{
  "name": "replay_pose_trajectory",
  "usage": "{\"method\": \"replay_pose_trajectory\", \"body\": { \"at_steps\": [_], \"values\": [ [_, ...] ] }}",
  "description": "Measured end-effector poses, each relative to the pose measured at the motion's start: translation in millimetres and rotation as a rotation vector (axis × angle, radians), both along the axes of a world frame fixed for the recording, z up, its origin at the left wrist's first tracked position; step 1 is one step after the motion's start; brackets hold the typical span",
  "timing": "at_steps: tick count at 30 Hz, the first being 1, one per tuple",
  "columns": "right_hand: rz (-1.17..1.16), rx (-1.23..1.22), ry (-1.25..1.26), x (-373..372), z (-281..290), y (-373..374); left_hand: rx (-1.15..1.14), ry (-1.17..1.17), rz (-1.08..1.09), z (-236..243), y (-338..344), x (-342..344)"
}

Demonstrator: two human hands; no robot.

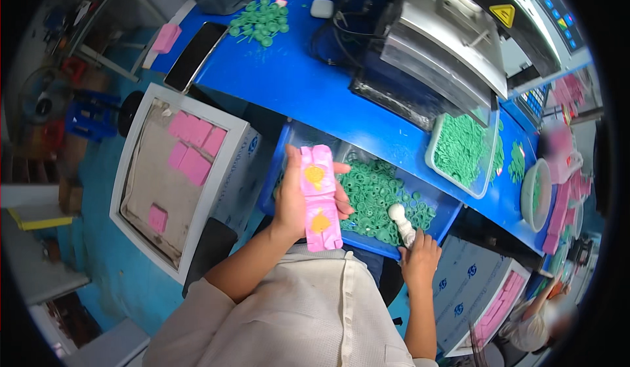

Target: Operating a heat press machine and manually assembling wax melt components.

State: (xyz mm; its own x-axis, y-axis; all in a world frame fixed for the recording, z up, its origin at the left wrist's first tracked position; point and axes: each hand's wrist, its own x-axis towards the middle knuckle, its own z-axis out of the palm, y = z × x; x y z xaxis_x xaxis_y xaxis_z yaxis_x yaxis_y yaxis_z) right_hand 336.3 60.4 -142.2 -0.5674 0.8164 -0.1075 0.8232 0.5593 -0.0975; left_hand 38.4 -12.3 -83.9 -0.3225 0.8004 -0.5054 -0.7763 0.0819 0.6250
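Observation:
Over a blue drawer (292, 145), my left hand (289, 200) holds a long pink two-part mold (320, 200), thumb along one side and fingertips round the other. The mold lies opened out, a yellow patterned patch on each half. My right hand (422, 257), at the drawer's right front, is closed on the lower end of a white, knobbly, cloth-like bundle (401, 221). The bundle's rounded head rests over a heap of small green ring-shaped pieces (374, 193) in the drawer. A clear container edge shows behind the mold.
A blue workbench (262, 72) runs behind the drawer, with a metal press machine (446, 45), a clear tub (459, 154) of green pieces, a green pile (261, 22) and a phone (195, 55). Left stands a white-framed cabinet (141, 190) with pink blocks. A person (535, 321) is at far right.

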Motion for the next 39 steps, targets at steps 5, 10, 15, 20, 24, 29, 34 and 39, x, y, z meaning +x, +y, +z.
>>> {"method": "replay_pose_trajectory", "body": {
  "at_steps": [5, 10, 15, 20, 24, 29, 34, 39],
  "values": [
    [0.018, -0.127, 0.301, -24.6, 59.2, 0.8, 0.068, 0.092, -0.019, -3.0, -6.0, 0.2],
    [0.232, 0.145, 1.141, -77.6, 106.9, -14.4, 0.066, 0.165, -0.038, -3.8, -4.8, 10.9],
    [0.371, -0.162, 0.606, -106.0, 115.6, -2.5, 0.083, 0.389, 0.064, -14.9, -3.6, 19.6],
    [0.065, 0.016, 1.31, -91.0, 96.4, -20.9, 0.135, 0.196, -0.061, -4.7, -8.2, 13.9],
    [0.305, -0.251, 0.601, -101.7, 102.0, -4.5, 0.148, 0.337, 0.006, -6.7, -3.9, 12.7],
    [0.192, -0.097, 1.15, -89.4, 99.4, -21.2, 0.107, 0.276, 0.036, -4.7, -1.4, 1.5],
    [0.274, -0.329, 0.726, -76.8, 111.3, -15.8, 0.126, 0.523, 0.063, -9.7, 0.7, 1.0],
    [0.378, -0.279, 0.818, -76.2, 97.0, -17.7, 0.255, 0.388, 0.049, -6.6, 0.0, 1.1]
  ]
}}
